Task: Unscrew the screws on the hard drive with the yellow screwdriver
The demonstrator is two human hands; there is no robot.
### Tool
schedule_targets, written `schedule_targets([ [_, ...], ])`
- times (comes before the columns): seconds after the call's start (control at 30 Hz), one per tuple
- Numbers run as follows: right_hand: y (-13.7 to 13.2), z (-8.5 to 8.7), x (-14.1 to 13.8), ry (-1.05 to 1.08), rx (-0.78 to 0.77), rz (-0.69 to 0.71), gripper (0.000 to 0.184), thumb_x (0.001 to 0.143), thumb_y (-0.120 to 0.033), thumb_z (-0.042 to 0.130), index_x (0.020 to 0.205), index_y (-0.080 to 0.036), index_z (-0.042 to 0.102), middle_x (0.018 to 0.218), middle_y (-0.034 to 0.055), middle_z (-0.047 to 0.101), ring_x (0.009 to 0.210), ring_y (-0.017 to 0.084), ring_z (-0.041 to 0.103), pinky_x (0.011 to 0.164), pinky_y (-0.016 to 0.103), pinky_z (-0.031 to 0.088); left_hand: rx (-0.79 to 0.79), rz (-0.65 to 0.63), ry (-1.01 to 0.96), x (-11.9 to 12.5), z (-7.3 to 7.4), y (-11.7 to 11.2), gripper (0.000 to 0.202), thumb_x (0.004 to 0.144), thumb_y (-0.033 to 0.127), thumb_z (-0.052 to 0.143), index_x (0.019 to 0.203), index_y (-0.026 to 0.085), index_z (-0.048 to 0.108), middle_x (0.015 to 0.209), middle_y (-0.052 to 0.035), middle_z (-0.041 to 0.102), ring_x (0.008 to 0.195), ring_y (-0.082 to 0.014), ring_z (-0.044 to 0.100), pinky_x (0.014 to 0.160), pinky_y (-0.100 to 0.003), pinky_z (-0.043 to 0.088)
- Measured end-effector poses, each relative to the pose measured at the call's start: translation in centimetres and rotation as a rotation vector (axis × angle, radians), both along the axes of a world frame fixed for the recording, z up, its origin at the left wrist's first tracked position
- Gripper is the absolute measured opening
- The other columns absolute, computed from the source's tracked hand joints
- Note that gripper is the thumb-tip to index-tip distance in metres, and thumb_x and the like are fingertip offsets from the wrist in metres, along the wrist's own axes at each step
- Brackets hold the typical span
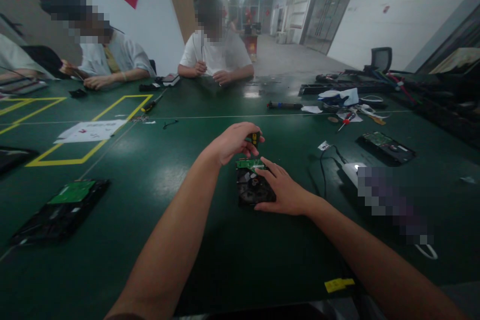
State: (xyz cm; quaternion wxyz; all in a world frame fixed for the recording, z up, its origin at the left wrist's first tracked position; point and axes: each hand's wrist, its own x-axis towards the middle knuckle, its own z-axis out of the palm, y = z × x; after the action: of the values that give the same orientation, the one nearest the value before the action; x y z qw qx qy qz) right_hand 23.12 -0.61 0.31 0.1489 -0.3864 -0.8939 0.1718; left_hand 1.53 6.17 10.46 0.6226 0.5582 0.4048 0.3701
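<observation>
A black hard drive with a green circuit board at its far end lies on the green table in front of me. Above that far end, my left hand is closed around the black and yellow handle of a screwdriver. The screwdriver points down at the board; its tip is too small to make out. My right hand grips the drive's right side, with the thumb at the near edge and the fingers reaching over the board.
Another hard drive lies at the left, and one more drive at the right. A pale cylindrical object with a cord sits right of my hands. A yellow-handled screwdriver and paper lie further back. Two people sit across the table.
</observation>
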Motion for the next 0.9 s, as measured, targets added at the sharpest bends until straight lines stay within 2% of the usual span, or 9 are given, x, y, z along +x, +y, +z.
schedule_targets([
  [0.17,-0.05,0.22,0.01,-0.015,-0.008,-0.011,0.101,0.075,-0.078,0.069,0.154,-0.023,0.038,0.170,0.0192,0.015,0.155,0.043,0.019,0.122,0.064,0.023,0.038,0.018,0.029,-0.01,0.21,-0.23,0.019,0.089,0.031,0.058,0.094,0.015,0.069,0.093,-0.0101,0.070,0.056,-0.0114,0.061,0.052,-0.026,0.044],
  [0.43,-0.03,0.15,0.03,-0.011,-0.010,-0.012,0.101,0.076,-0.078,0.069,0.155,-0.024,0.037,0.170,0.0184,0.015,0.155,0.043,0.019,0.122,0.064,0.022,-0.043,0.004,-0.034,-0.01,0.07,-0.10,0.018,0.088,0.033,0.055,0.098,0.019,0.060,0.103,-0.0131,0.074,0.058,-0.0160,0.066,0.050,-0.029,0.046],
  [0.53,-0.07,0.29,-0.02,-0.021,-0.010,-0.013,0.101,0.075,-0.078,0.070,0.154,-0.022,0.039,0.170,0.0195,0.016,0.155,0.042,0.020,0.123,0.063,0.024,-0.049,0.027,-0.029,-0.13,0.00,0.06,0.020,0.088,0.034,0.055,0.096,0.017,0.062,0.103,-0.0135,0.074,0.061,-0.0156,0.066,0.052,-0.028,0.046],
  [0.73,-0.09,0.40,-0.05,-0.013,-0.013,-0.016,0.101,0.075,-0.077,0.071,0.153,-0.022,0.039,0.170,0.0191,0.015,0.155,0.042,0.020,0.123,0.062,0.024,0.030,0.049,0.049,-0.26,0.14,0.06,0.027,0.090,0.034,0.053,0.093,0.015,0.071,0.078,-0.0077,0.065,0.054,-0.0121,0.056,0.054,-0.027,0.043],
  [0.9,-0.02,0.20,0.06,-0.015,0.000,-0.006,0.101,0.075,-0.078,0.069,0.154,-0.023,0.038,0.169,0.0192,0.016,0.155,0.042,0.022,0.122,0.063,0.025,0.014,0.049,0.026,-0.11,0.20,-0.03,0.021,0.087,0.033,0.056,0.095,0.016,0.067,0.091,-0.0098,0.070,0.054,-0.0129,0.059,0.051,-0.028,0.043],
])
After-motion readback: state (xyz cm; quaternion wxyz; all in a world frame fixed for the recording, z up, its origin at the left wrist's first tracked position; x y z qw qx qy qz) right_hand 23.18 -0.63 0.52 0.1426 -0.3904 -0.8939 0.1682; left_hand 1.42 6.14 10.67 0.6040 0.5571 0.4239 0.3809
